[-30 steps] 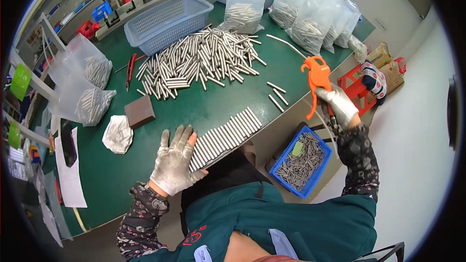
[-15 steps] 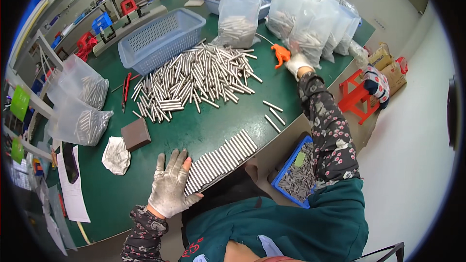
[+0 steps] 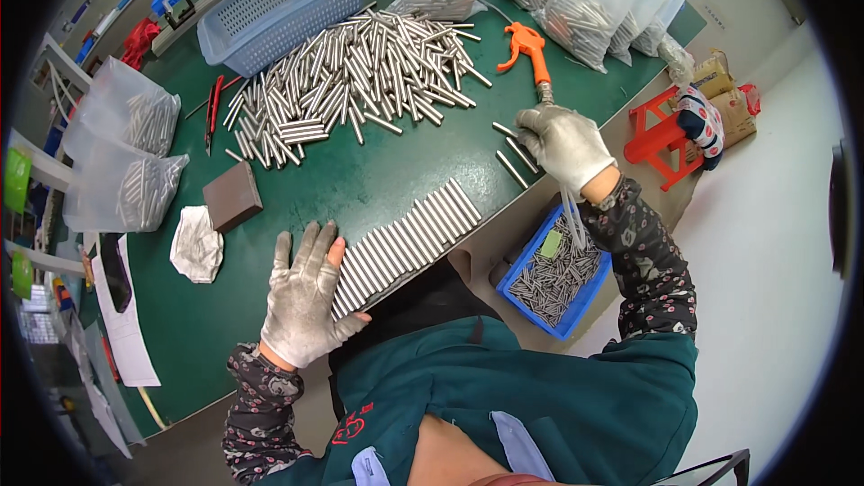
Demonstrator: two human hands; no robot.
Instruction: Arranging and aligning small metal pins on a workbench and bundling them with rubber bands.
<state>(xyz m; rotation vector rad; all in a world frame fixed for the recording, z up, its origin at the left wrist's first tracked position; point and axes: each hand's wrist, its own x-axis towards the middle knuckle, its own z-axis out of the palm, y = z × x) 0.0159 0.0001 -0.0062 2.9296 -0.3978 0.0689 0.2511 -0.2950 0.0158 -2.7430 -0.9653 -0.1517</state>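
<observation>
- Green smooth-topped table [image 3: 387, 162]: near edge runs along near side of slanted row of silver cylindrical metal rods [image 3: 407, 247]; strip of green top gives room btwn row & pile.
- Loose heap, the pile, of same silver rods [image 3: 355, 72]: beyond row, blocks straight path to far side.
- Clear plastic bags of rods: several [image 3: 585, 18] well beyond row to its R; more [image 3: 126, 189] well L of it.
- Pale-blue perforated plastic basket [image 3: 297, 31]: well beyond row, behind pile.
- Blue plastic crate of small metal rods [image 3: 585, 295]: R of row, below table edge.
- Red plastic stool [image 3: 646, 139]: far R of row, off table.
- L hand, grey-white glove [image 3: 306, 297]: flat, fingers spread, against row's L end; not clasping anything.
- R hand, same glove type [image 3: 567, 148]: R of row & apart from it, over table edge, fingers part-curled; can't tell if closed on hose/fitting.
- Orange air gun w/ metal fitting [image 3: 526, 49]: beyond row to R, fitting end right by R hand.
- Brown rectangular block [image 3: 232, 196]: L of row, nr crumpled white cloth [image 3: 196, 245].
- Few loose silver rods [image 3: 513, 169]: just R of row, partly under R hand.
</observation>
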